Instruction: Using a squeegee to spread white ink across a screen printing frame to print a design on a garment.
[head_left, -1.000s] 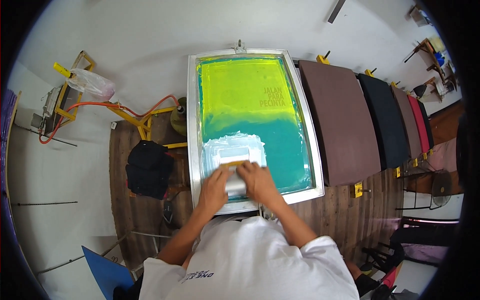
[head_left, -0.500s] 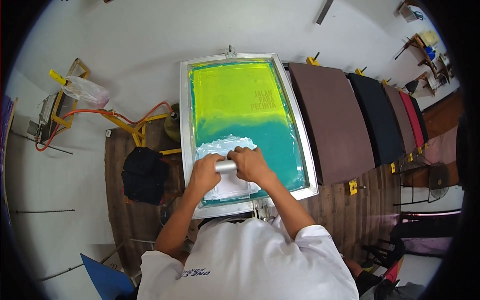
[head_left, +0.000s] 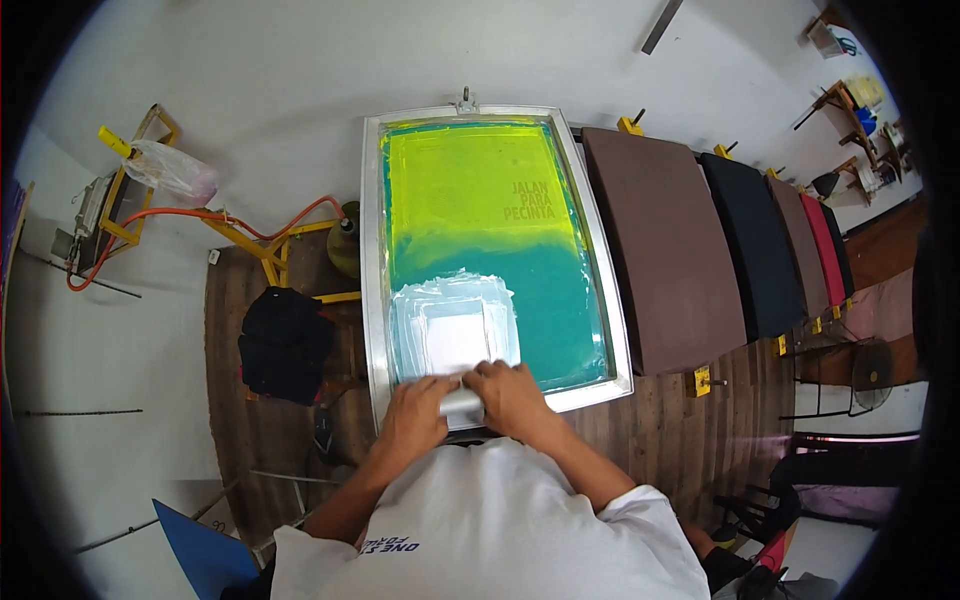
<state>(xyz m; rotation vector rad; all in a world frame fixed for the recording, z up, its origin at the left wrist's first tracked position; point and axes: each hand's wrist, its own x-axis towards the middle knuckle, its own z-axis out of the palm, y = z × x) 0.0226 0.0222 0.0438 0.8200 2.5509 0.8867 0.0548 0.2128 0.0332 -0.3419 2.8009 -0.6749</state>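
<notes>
Both my hands grip a silver-handled squeegee (head_left: 462,402) at the near end of a screen-printing frame. My left hand (head_left: 415,410) wraps the handle's left part, and my right hand (head_left: 515,400) is closed round its right part. The metal frame (head_left: 373,250) stretches away in front of me. Its mesh is teal (head_left: 555,320) nearer me and yellow-green (head_left: 450,185) at the far half, with lettering at the right. White ink (head_left: 460,335) lies in a squarish smear just beyond the squeegee. My fingers and the frame's near edge hide the blade.
To the right stands a row of cloth-covered boards: brown (head_left: 665,250), black (head_left: 755,245), and others beyond. At left are a yellow metal stand (head_left: 265,255), an orange hose (head_left: 150,212) and a bundle of dark cloth (head_left: 285,345). A fan (head_left: 873,375) stands far right.
Both hands have drawn the squeegee toward me, from the middle of the white ink to the near end of the frame. More of the smear is uncovered.
</notes>
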